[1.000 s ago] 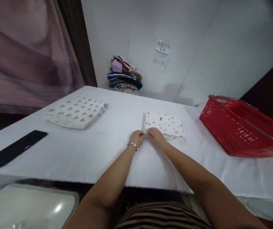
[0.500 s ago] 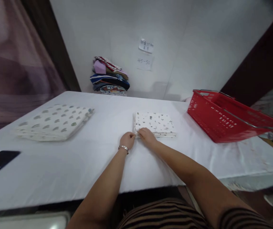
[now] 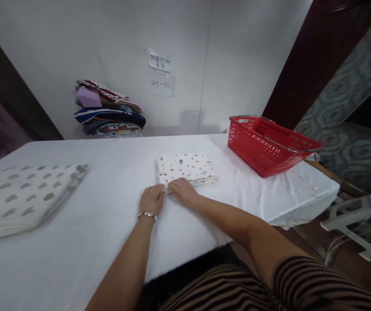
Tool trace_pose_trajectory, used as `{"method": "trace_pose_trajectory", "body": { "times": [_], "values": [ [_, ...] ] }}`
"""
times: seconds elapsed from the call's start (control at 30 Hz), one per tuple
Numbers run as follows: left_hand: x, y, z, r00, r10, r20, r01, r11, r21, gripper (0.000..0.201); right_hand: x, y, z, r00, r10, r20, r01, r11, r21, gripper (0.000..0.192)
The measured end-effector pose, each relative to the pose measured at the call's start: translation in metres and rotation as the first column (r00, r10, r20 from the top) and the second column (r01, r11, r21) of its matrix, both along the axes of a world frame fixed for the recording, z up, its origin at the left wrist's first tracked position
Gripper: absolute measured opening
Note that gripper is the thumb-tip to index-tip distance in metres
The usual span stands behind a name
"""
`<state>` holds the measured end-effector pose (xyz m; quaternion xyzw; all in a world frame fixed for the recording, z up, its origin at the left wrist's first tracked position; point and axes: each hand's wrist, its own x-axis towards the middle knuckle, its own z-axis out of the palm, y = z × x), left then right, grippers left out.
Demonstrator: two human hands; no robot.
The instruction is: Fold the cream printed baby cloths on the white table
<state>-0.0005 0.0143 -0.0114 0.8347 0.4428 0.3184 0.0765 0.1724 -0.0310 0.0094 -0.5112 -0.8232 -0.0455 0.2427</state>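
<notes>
Here the fingertips of both hands are laid on the near edge of a small folded printed cloth [image 3: 186,168]. The left hand [image 3: 152,198] is set at its near left corner, knuckles up and fingers curled loosely; the right hand [image 3: 182,189] is pressed flat just beside it on the same edge, fingers together. Whether the edge is pinched or only pressed down cannot be told, since the fingertips are hidden under the hands. A bracelet [image 3: 147,214] is worn on the left wrist.

The cloth is laid square on the white table [image 3: 107,242], roughly mid-table and well apart from the other things. To the far right a red basket [image 3: 266,144] is stood near the table's corner. On the left a larger folded spotted cloth [image 3: 20,198] is spread. Against the far wall a pile of coloured fabrics [image 3: 107,110] is stacked below two paper notes [image 3: 160,73].

As a judgement: because both hands are bunched at one corner, the layers could be fanned apart or skewed if that edge is lifted or dragged, and the fold would be lost. The table cover could also be rucked by a sideways push.
</notes>
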Motion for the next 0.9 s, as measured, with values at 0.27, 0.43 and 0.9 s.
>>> {"method": "trace_pose_trajectory", "body": {
  "times": [0.27,0.43,0.9],
  "values": [
    [0.0,-0.001,0.001,0.999,0.04,0.013,-0.039,0.997,-0.067,0.029,0.124,-0.045,-0.005,0.949,-0.312,-0.05,0.311,0.95,-0.03,0.032],
    [0.002,-0.001,0.001,0.998,0.051,0.034,-0.047,0.994,-0.1,0.028,0.175,-0.066,0.002,0.808,-0.559,-0.19,0.545,0.829,-0.123,0.029],
    [0.002,-0.009,0.01,0.997,0.073,-0.037,-0.079,0.979,-0.187,0.029,0.169,-0.052,-0.003,0.659,-0.657,-0.366,0.536,0.752,-0.384,0.026]
  ]
}}
